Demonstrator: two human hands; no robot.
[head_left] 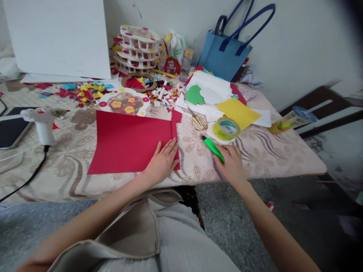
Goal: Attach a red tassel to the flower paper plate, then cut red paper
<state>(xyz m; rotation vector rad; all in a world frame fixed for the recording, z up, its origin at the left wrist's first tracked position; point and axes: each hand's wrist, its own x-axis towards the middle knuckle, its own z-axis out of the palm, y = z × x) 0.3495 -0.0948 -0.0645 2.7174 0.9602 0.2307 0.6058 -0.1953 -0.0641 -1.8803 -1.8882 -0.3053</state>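
Observation:
My left hand (161, 163) lies on a sheet of red paper (124, 141), its fingers stretched out over the right edge. A narrow red strip (174, 126) runs along that edge, partly under my fingertips. To the right, my right hand (233, 166) is closed around a green utility knife (213, 148), low over the tablecloth; its dark tip points toward the back left. Just beyond the knife are gold-handled scissors (199, 122) and a roll of clear yellowish tape (226, 129).
A white glue gun (42, 126) stands at left, its black cord trailing forward. Behind the red sheet lie a flower-decorated panel (126, 102) and paper scraps (90, 92). A tiered white model (137, 49), a jar (186, 64) and a blue bag (224, 53) stand by the wall.

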